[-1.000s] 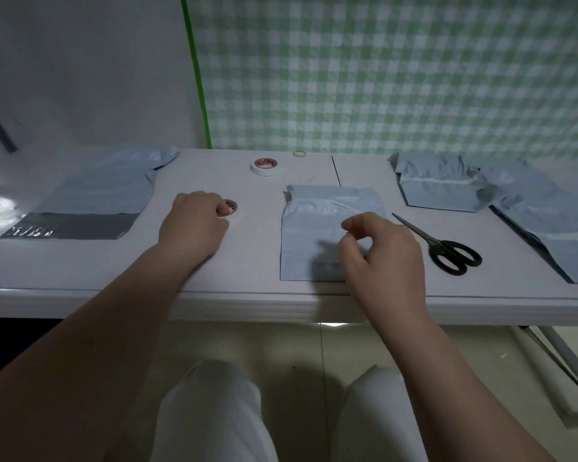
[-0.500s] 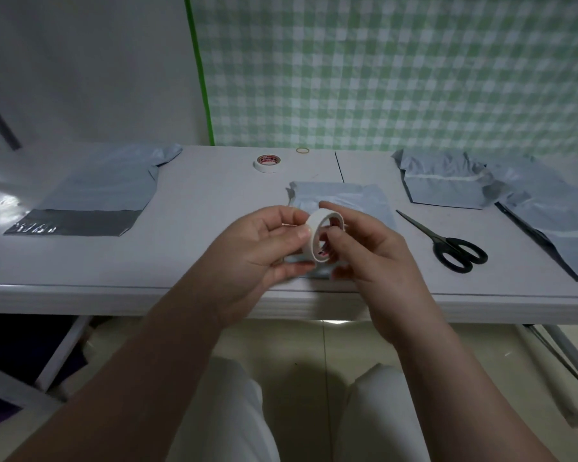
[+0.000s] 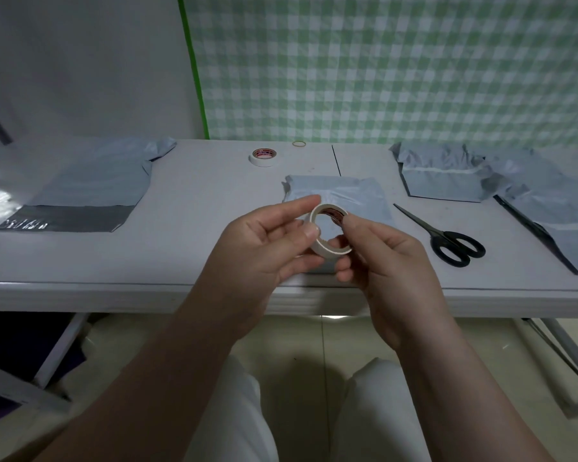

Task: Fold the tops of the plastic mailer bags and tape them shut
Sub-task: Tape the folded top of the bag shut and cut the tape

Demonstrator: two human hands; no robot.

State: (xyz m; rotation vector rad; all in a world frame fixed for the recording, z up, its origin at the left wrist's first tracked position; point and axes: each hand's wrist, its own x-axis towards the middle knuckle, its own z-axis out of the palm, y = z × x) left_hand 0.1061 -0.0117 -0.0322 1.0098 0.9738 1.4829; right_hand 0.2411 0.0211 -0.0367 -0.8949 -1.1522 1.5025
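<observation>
1. A second ago the left hand (image 3: 264, 248) covered the tape roll (image 3: 331, 253) on the desk (image 3: 197, 201). Now both hands hold it up, so taping looks imminent.
2. The left hand's fingers (image 3: 309, 233) curl round the roll's near rim. The right hand (image 3: 391, 261) pinches its far side, probably hunting the tape end.
3. The mailer bag (image 3: 357, 195) lies just beyond the fingers.

makeshift packing station: folding table (image 3: 187, 208), gingham backdrop (image 3: 397, 68), mailer bags (image 3: 444, 175).

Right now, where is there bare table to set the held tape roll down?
The widest bare patch of table lies between the left mailer bag and the centre mailer bag, nearer than the spare tape roll. Right of centre is crowded: scissors, then overlapping bags.
</observation>
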